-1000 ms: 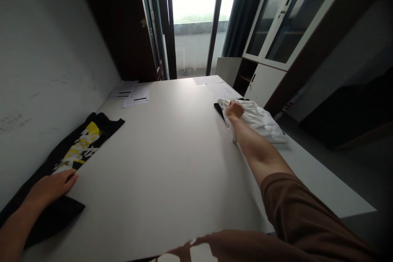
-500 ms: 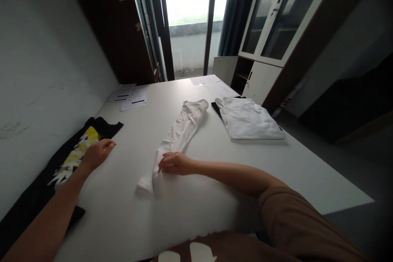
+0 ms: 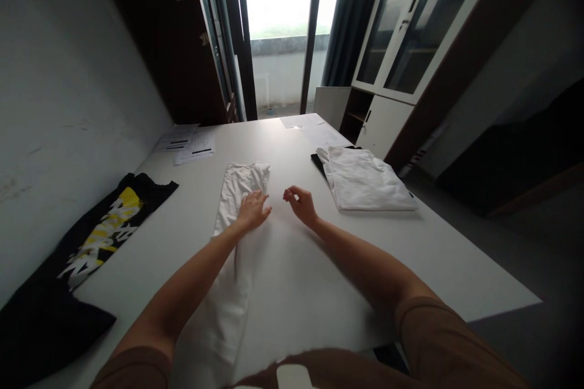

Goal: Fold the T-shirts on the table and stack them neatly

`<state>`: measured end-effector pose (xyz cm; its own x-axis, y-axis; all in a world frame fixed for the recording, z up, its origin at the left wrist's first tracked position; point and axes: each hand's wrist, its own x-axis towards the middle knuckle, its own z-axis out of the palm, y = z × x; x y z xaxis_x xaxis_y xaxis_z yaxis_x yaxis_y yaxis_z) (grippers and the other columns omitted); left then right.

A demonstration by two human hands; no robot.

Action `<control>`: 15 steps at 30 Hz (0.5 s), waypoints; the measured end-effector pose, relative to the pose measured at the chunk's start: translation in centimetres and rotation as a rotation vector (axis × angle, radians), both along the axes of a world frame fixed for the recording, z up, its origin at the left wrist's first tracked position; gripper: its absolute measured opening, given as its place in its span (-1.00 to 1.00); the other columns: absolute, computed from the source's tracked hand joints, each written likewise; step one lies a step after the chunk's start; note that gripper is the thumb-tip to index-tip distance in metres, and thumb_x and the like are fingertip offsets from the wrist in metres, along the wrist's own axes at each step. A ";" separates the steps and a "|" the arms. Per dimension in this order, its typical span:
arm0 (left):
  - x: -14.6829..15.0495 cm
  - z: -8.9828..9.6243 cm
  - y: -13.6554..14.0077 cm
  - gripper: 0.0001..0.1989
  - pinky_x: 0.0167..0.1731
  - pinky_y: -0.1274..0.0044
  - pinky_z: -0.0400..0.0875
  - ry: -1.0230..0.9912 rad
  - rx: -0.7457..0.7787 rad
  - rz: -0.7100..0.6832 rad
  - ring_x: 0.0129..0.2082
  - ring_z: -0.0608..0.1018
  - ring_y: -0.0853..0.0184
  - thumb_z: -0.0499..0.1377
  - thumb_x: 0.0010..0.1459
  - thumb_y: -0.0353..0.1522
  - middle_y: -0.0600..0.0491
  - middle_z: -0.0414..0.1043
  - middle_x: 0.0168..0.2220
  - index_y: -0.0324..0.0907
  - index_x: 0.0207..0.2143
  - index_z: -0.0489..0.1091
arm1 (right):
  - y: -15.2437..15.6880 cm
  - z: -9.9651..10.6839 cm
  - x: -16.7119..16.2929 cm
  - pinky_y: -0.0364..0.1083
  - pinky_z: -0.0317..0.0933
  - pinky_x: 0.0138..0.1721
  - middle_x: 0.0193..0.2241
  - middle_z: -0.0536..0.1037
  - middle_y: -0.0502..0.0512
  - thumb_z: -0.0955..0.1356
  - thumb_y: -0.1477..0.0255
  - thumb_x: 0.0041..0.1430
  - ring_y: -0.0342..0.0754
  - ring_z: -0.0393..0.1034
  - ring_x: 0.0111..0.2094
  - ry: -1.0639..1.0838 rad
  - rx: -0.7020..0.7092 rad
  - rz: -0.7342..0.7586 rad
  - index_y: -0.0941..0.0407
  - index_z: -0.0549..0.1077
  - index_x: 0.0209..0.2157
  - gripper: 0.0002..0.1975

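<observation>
A white garment (image 3: pixel 229 199) lies as a long wrinkled strip on the white table (image 3: pixel 292 285), running from the middle towards my body. My left hand (image 3: pixel 254 209) rests on its upper right part, fingers spread and palm down. Part of the cloth is hidden under that hand and forearm. Just right of the garment, my right hand (image 3: pixel 301 203) is held over the tabletop with curled fingers. Nothing shows in it, and it is apart from the cloth.
A folded white garment (image 3: pixel 367 179) sits over dark cloth on the right. Along the left wall lies a black shirt (image 3: pixel 41 316) with a yellow and white print. Papers (image 3: pixel 194 147) are at the back left, and more sheets (image 3: pixel 314 130) at the far edge.
The white garment now lies further left, straighter and stretched towards my body. My left hand has come from beside the black shirt onto it. My right hand has left the cloth, moving forward and right.
</observation>
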<state>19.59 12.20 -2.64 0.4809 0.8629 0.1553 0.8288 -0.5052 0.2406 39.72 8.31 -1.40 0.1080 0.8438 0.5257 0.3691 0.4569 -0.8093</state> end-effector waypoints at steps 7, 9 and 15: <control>3.0 -2.3 0.1 -0.31 0.31 -0.15 -0.30 0.050 -0.045 0.201 0.45 -0.06 -0.13 -0.12 0.39 0.02 -0.16 -0.05 0.46 -0.11 0.43 0.12 | 2.6 -2.3 2.7 -0.10 0.30 -0.32 -0.50 0.56 0.03 0.25 0.15 0.34 -0.06 0.46 -0.45 0.025 -0.111 -0.127 0.07 0.45 -0.45 -0.62; 0.3 -2.6 1.1 -0.30 0.32 -0.10 -0.26 0.079 -0.040 0.232 0.46 -0.06 -0.11 -0.15 0.39 0.02 -0.14 -0.07 0.47 -0.12 0.43 0.12 | 2.4 -2.7 2.2 -0.11 0.29 -0.31 -0.49 0.57 0.03 0.24 0.15 0.35 -0.07 0.46 -0.45 -0.028 -0.113 -0.064 0.07 0.47 -0.45 -0.61; -16.6 -2.3 3.6 -0.34 0.25 -0.12 -0.06 0.183 0.032 0.584 0.38 0.10 -0.18 -0.19 0.41 -0.03 -0.28 0.06 0.41 -0.19 0.34 0.23 | 2.7 -3.6 2.0 -0.12 0.25 -0.26 -0.45 0.58 0.01 0.26 0.20 0.35 -0.09 0.43 -0.41 -0.154 -0.092 -0.028 0.07 0.52 -0.41 -0.65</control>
